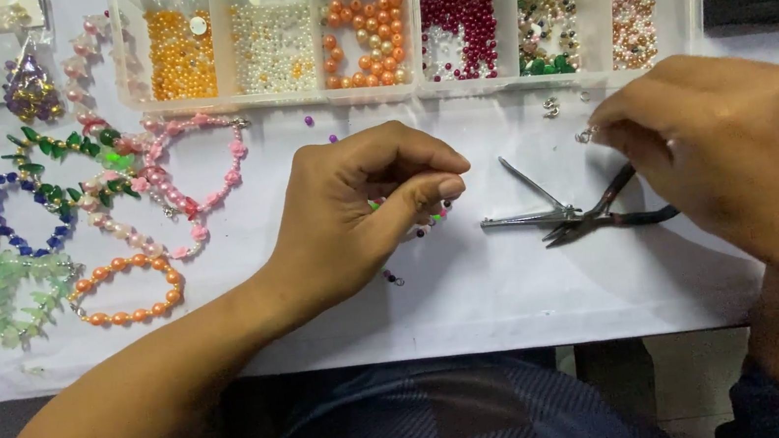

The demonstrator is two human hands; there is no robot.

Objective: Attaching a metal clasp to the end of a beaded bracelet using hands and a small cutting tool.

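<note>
White tabletop (478,297) is filling most of the view, a smooth pale work surface with its near edge running just above the person's dark clothing. Left hand (363,207) is resting at the centre of it, fingers curling inward and thumb pressing against the forefinger, pinching a short strand of multicoloured beads (434,218) that is peeking out just beneath the fingertips. Right hand (707,145) is hovering to the right, fingers drawn narrowly together around a tiny silver clasp (585,135) at their tips. Between the two sets of fingers, metal pliers (572,216) are lying flat, jaws open. Beyond the fingertips, a clear plastic organiser (415,23) is sitting along the far side, its compartments holding orange, white, crimson and mixed beads. Well left of the left hand's fingers, finished bracelets (64,229) in pink, green, blue and orange are lying spread out. A few loose beads (319,129) are scattering just past the left knuckles.
</note>
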